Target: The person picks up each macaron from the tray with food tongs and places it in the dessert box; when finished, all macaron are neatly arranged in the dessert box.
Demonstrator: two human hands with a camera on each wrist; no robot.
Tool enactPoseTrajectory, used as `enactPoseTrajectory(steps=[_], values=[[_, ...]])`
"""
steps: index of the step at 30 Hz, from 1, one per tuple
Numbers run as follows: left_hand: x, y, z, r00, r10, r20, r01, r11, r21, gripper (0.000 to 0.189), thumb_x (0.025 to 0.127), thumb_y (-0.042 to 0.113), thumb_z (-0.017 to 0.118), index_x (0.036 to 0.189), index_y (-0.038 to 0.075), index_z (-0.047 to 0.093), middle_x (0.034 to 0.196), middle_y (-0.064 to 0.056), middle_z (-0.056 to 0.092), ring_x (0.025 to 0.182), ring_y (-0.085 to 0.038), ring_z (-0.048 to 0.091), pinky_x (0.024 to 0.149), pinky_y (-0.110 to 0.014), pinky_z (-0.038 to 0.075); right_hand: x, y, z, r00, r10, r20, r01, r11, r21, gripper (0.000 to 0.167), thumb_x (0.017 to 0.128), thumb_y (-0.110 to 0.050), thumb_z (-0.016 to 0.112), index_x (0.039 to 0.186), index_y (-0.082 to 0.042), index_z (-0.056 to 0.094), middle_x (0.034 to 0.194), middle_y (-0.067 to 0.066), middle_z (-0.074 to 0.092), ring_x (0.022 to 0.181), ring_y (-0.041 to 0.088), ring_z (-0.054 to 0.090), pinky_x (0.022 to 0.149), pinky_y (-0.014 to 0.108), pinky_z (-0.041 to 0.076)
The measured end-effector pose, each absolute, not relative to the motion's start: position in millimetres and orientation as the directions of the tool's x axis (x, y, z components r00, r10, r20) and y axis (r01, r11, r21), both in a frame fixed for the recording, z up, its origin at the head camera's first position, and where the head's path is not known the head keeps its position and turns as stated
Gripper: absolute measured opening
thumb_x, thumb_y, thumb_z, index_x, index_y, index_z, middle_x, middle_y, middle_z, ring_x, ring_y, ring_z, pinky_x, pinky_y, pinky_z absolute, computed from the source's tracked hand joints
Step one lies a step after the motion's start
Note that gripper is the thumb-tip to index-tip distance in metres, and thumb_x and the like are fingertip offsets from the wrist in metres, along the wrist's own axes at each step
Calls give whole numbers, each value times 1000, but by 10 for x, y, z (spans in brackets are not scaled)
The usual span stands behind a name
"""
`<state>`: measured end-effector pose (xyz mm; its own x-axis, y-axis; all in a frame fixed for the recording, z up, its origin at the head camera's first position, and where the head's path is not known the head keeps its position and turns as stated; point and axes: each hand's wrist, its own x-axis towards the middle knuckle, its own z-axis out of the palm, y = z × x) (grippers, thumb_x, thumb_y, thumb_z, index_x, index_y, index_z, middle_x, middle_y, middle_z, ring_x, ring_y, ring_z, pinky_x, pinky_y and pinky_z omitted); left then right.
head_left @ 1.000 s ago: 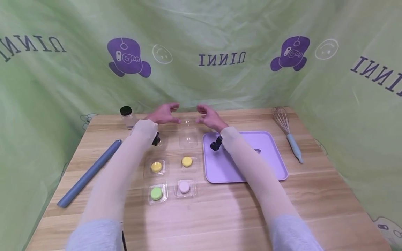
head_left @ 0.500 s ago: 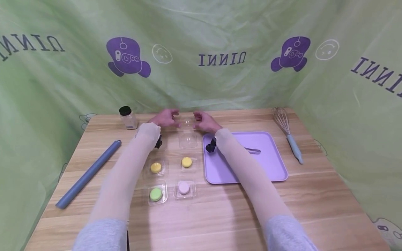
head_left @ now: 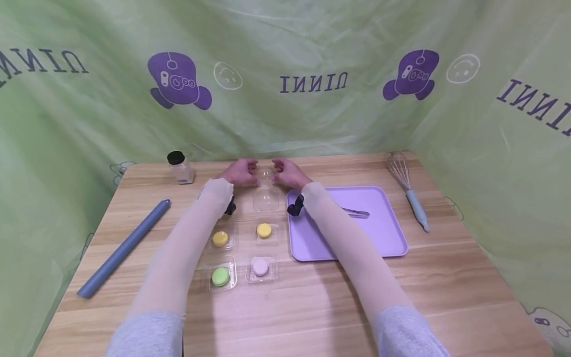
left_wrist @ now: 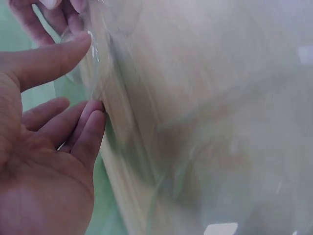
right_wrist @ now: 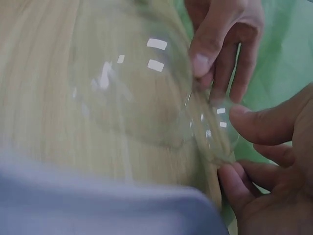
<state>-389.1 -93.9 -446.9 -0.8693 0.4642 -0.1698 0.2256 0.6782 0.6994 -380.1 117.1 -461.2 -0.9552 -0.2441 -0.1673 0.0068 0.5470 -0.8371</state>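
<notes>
Rod point(head_left: 125, 249) in blue-grey lies slantwise near the left edge of the bench point(head_left: 276, 317), and a dark-lidded jar point(head_left: 180, 168) stands upright at the back; both sit away from the middle, which presumably leaves the arms room. Next come a green macaron point(head_left: 220, 276) and, behind it, a yellow macaron point(head_left: 220, 238), each in its own clear pack, likely spaced so none touch. The left hand point(head_left: 241, 172) reaches to the back, its grip bent about the left side of a clear container point(head_left: 266, 198), thumb and fingertips at the thin edge. In front of that container sit a pink macaron point(head_left: 260, 267) and a second yellow one point(head_left: 264, 230). The container lies unfolded between the hands, near the rear edge. The right hand point(head_left: 290, 173) mirrors the left, its grip pinching the opposite side; holding both sides probably keeps the light plastic steady. Rightward, tongs point(head_left: 357, 213) rest on a lavender tray point(head_left: 379, 240), partly behind the forearm, and a whisk point(head_left: 417, 210) lies beyond, handle towards the person
</notes>
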Motion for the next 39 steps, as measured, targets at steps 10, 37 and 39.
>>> enactPoseTrajectory(steps=[10, 37, 39], values=[[-4038, -893, -4533, -900, 407, -158, 124, 586, 801, 86, 85, 9, 78, 156, -3, 31, 157, -23, 43, 145, -37, 45, 124, -44, 37, -3808, 1104, -4526, -966, -151, -210, 171, 237, -956, 68, 92, 3, 64, 154, -9, 38, 163, 13, 38, 150, 29, 39, 124, 37, 39], [-4000, -884, -4538, -951, 262, -165, -11, 504, 863, 87, 85, 8, 79, 158, 4, 31, 157, -16, 46, 142, -33, 48, 120, -43, 43, -3738, 1016, -4519, -954, -214, -209, 180, 146, -973, 72, 94, 2, 62, 158, -7, 31, 166, 14, 33, 153, 31, 35, 122, 38, 42], [-3993, -882, -4539, -953, 254, -164, -18, 495, 869, 88, 85, 10, 80, 158, 5, 31, 157, -15, 46, 142, -33, 49, 119, -43, 44, -3731, 1019, -4529, -955, -225, -191, 156, 165, -974, 73, 93, 2, 63, 158, -7, 30, 166, 15, 32, 153, 32, 34, 122, 40, 41]])
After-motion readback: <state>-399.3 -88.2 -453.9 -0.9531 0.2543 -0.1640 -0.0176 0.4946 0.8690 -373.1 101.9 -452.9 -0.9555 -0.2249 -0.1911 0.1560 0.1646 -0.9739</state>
